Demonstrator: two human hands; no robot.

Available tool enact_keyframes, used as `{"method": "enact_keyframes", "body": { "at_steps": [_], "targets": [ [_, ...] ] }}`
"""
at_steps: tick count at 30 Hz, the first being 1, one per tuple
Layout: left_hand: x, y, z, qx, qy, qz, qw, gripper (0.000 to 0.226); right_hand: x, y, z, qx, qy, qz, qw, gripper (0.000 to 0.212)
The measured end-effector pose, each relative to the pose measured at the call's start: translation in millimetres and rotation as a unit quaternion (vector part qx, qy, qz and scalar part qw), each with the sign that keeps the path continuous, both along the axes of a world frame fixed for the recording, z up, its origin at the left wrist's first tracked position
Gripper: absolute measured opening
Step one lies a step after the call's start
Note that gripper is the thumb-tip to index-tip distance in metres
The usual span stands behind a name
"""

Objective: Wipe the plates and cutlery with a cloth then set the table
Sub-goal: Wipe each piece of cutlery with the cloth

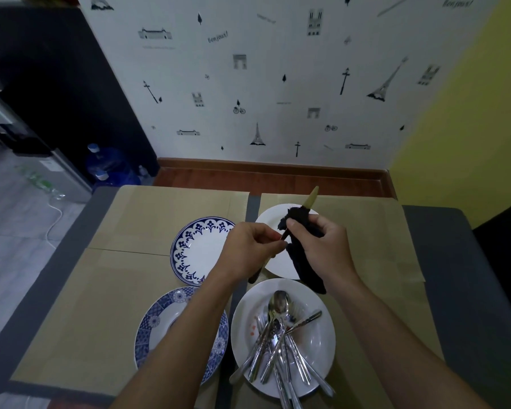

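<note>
My left hand (252, 246) pinches the handle end of a knife (311, 197), whose pale blade tip sticks out beyond a dark cloth (303, 261). My right hand (322, 242) grips the cloth, wrapped around the knife's blade, above a plain white plate (273, 215). A white plate (322, 346) near me holds several spoons and forks (278, 335) in a pile. Left of it lie two blue-patterned plates, one further from me (195, 249) and one nearer (157, 329), partly under my left forearm.
Beige placemats (148, 219) cover the grey table (449, 261). The table's far edge meets a wooden skirting and a papered wall. Blue water bottles (106, 163) and a dark cabinet stand on the floor to the left.
</note>
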State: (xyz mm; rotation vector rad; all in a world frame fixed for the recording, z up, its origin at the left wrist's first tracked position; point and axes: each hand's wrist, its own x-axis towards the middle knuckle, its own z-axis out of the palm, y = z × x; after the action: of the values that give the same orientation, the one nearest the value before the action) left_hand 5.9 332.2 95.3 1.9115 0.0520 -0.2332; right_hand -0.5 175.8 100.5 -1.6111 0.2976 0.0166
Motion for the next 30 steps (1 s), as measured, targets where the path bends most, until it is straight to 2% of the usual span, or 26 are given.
{"method": "enact_keyframes", "body": {
  "at_steps": [13,20,26,30],
  "targets": [
    [-2.9,0.5,-1.2,0.081,-0.013,-0.002,0.997,0.011,1.0,-0.8,-1.5,-0.008,0.039,0.012,0.999,0.008],
    [-6.0,8.6,-3.8,0.149,-0.015,-0.041,0.988,0.009,-3.2,-3.6,-7.2,0.024,0.032,-0.039,0.998,0.007],
    [-16.8,20.5,-16.2,0.137,0.008,-0.058,0.989,0.009,-0.2,-7.0,-17.0,0.018,0.026,-0.059,0.998,0.009],
    [-22.3,34.9,-29.6,0.151,0.008,-0.051,0.987,0.008,-0.9,-6.4,-18.3,0.023,0.026,-0.081,0.996,0.001]
  ]
}}
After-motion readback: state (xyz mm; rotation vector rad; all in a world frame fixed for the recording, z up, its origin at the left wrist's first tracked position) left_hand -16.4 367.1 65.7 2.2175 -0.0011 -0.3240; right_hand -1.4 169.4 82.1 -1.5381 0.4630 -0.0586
